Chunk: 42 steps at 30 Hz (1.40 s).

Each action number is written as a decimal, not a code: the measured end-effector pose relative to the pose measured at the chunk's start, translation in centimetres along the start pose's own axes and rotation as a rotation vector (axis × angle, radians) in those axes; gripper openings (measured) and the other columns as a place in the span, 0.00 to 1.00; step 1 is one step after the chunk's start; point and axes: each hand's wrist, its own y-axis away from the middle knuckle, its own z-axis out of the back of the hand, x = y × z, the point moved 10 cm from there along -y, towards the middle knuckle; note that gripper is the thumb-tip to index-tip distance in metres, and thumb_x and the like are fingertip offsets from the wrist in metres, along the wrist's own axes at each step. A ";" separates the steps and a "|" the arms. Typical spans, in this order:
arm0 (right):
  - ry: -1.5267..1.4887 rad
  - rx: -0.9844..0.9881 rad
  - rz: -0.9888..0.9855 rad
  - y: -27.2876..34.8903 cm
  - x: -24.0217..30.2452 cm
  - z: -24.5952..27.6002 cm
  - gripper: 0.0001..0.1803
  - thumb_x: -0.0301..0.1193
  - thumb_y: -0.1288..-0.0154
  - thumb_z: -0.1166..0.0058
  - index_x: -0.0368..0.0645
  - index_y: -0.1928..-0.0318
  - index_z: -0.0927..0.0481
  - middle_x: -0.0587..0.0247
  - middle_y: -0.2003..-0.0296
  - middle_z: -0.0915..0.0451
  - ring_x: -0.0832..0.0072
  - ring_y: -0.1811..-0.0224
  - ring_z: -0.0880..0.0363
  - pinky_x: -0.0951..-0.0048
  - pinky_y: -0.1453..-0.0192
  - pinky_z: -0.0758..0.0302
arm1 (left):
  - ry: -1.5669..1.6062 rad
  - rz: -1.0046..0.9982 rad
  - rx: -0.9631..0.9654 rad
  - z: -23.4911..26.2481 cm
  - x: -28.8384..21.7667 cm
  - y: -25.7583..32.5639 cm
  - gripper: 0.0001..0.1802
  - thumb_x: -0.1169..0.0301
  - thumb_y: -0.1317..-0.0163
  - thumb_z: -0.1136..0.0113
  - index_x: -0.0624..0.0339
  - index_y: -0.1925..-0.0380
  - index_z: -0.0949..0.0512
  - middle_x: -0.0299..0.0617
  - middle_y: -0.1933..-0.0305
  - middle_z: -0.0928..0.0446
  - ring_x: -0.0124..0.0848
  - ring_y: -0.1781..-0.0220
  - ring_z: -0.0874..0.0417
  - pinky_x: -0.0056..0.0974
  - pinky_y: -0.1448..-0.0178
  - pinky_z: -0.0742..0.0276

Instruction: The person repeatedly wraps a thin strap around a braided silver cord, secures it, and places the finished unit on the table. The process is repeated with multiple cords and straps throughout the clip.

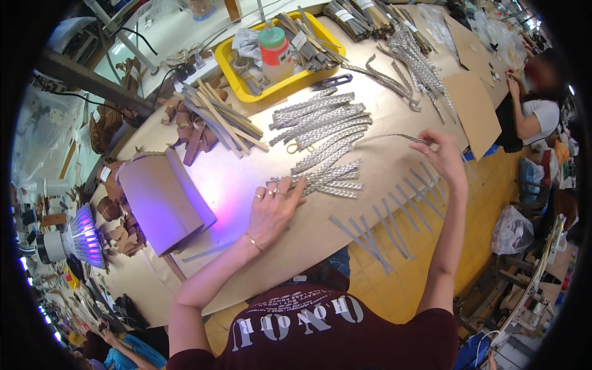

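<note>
Silvery braided straps (320, 120) lie in a loose stack at the middle of the table, and several more (336, 179) fan out nearer me. My left hand (274, 206) rests on the near ends of these, fingers laid over them and apart. My right hand (441, 157), raised at the table's right side, pinches the end of a thin dark grey strip (401, 135). That strip runs left toward the braided stack. Below my right hand, a row of flat grey strips (394, 213) hangs over the table's near edge.
A yellow tray (265, 95) holds a green-topped bottle (275, 52) and strip bundles. Near it lie scissors (331, 82), tan strips (225, 117) and a bunch of loose braids (419, 68). A curved brown board (160, 200) and a lit lamp (80, 237) stand left. Another person (536, 105) is at far right.
</note>
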 end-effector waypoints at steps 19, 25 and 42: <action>0.210 0.681 0.533 7.7 16.0 -8.9 0.16 0.45 0.35 0.38 0.45 0.69 0.17 0.64 0.75 0.19 0.64 0.73 0.22 0.65 0.67 0.29 | 0.836 0.099 0.547 6.1 0.8 -1.6 0.11 0.67 0.29 0.48 0.58 0.71 0.25 0.52 0.79 0.28 0.55 0.77 0.27 0.48 0.72 0.31; -0.079 0.689 0.985 13.8 19.8 -5.4 0.13 0.42 0.33 0.40 0.49 0.70 0.20 0.65 0.77 0.22 0.65 0.70 0.21 0.64 0.65 0.29 | 0.977 -0.259 0.706 10.1 -2.6 3.4 0.16 0.64 0.27 0.50 0.57 0.75 0.29 0.50 0.82 0.31 0.52 0.79 0.26 0.49 0.72 0.29; -0.387 0.859 0.998 14.5 23.2 -5.6 0.09 0.35 0.28 0.46 0.46 0.57 0.17 0.62 0.66 0.17 0.70 0.59 0.19 0.69 0.54 0.23 | 0.750 -0.309 0.495 9.2 -2.6 4.1 0.20 0.65 0.30 0.46 0.55 0.84 0.31 0.43 0.85 0.31 0.45 0.84 0.29 0.47 0.77 0.32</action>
